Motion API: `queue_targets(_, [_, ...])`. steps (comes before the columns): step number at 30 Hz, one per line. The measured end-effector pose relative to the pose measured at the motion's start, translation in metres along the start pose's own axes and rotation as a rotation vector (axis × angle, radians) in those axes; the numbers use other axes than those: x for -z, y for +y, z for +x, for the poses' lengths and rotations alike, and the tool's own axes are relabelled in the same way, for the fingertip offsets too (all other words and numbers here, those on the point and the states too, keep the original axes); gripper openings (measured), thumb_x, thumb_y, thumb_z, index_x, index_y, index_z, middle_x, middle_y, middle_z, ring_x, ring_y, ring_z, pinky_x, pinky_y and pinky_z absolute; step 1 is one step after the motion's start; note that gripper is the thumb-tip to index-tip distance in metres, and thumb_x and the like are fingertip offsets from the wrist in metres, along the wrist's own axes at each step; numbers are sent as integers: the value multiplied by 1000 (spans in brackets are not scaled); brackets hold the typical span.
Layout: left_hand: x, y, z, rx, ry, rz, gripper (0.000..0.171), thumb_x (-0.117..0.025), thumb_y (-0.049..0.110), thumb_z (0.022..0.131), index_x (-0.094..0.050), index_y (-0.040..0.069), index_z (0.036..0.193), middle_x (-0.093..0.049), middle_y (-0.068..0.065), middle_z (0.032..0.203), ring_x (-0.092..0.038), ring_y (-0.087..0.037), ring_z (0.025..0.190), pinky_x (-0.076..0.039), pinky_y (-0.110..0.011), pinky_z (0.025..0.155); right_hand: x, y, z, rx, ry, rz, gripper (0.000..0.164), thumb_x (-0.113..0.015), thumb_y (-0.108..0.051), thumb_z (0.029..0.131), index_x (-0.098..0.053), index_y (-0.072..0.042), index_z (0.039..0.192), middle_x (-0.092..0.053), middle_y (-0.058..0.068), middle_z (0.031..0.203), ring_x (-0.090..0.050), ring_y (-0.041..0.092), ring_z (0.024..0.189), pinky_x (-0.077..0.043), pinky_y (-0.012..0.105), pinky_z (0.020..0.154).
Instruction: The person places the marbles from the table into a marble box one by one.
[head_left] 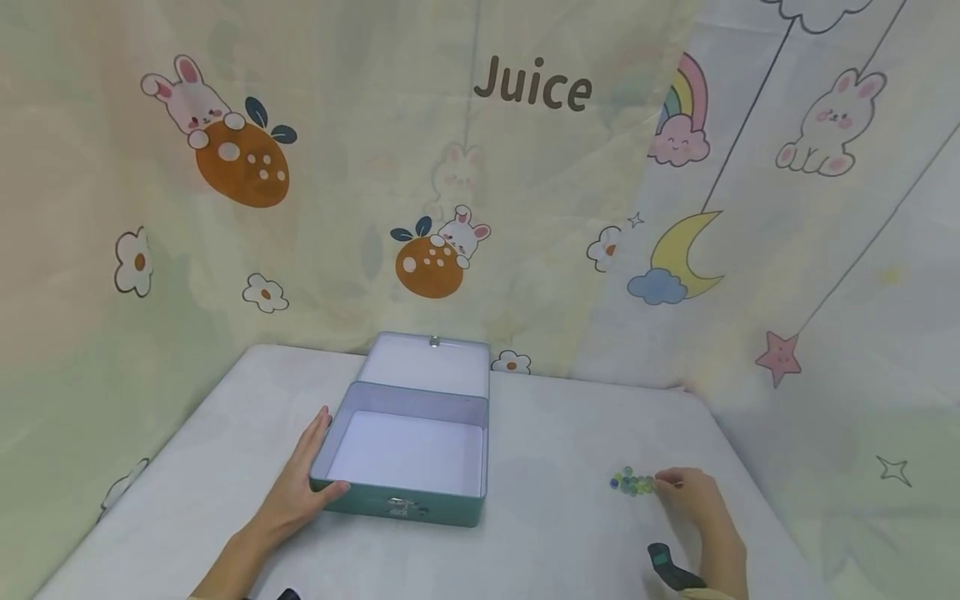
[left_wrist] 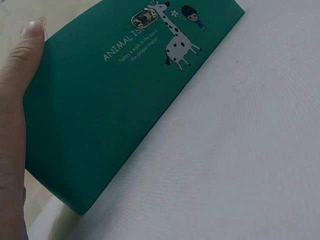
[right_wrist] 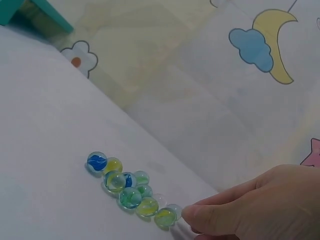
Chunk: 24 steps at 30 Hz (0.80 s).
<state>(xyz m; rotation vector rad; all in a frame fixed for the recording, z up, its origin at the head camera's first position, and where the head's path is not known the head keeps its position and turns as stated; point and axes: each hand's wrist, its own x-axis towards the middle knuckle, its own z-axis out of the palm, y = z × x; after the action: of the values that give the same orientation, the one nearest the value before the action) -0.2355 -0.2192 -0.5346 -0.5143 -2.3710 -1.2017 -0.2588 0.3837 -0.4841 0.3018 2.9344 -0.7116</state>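
Observation:
A green tin box (head_left: 397, 502) with its lid (head_left: 427, 367) laid back stands on the white table; its white inside shows nothing in it. My left hand (head_left: 300, 487) rests on its near left corner, fingers straight along the side and thumb on the front. In the left wrist view, the thumb lies against the green front, printed with a giraffe (left_wrist: 181, 47). On the right, several glass marbles (right_wrist: 131, 198) with blue, green and yellow swirls lie in a tight cluster. My right hand (right_wrist: 270, 205) has thumb and fingertips together right at the end marble; I cannot tell whether they pinch one.
A cloth with cartoon rabbits, a moon (head_left: 686, 254) and a star (head_left: 780, 357) hangs behind and beside the white table (head_left: 547, 467). A dark strap (head_left: 671, 571) shows at the right wrist. The open lid lies near the back cloth.

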Motion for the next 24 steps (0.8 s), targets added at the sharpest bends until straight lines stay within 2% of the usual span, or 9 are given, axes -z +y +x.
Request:
queue_targets(3, [1,0,-1,3,5,-1,102,-74,42,75,-13,19,154,-14,-11,159,-10,-15,148,-20,-71,105,-2,-3,0,19,10,-8,27,-61,-18,91,-67,1,109,-63,25,113,-52,47,111,-43,60,92])
queue_targets(7, [2,3,-2,18,8,2,102,-74,42,75,-14,20,154,-14,-9,160,-11,-21,148,-20,-72,104,-3,-7,0,29,16,-18,25,-61,-17,91,-68,1,107,-65,24,110,-54,46,109,-45,58,90])
queue_targets(11, [3,6,-1,28,6,5,101,-74,42,75,-14,21,154,-13,-6,160,-12,-24,148,-21,-74,102,-3,-11,0,28,28,-20,28,-60,-17,91,-66,2,111,-63,25,114,-52,47,112,-44,58,92])
queue_targets(16, [4,7,-2,28,3,16,101,-74,40,75,-14,20,154,-13,-6,160,-11,-18,148,-22,-74,101,-6,-12,1,32,34,-23,29,-58,-16,93,-64,-1,117,-61,25,120,-52,45,113,-44,57,92])
queue_targets(20, [3,6,-2,24,6,11,100,-74,38,75,-16,18,154,-14,-7,160,-11,-16,147,-23,-74,101,-8,-10,3,60,53,-36,23,-60,-12,91,-68,-4,111,-63,23,117,-55,43,110,-46,55,90])
queue_targets(24, [1,6,0,34,3,10,102,-75,34,73,-14,22,154,-14,-6,160,-11,-18,147,-23,-73,102,-9,-7,3,90,70,-44,20,-61,-8,89,-70,-4,106,-65,23,114,-54,45,110,-45,56,90])
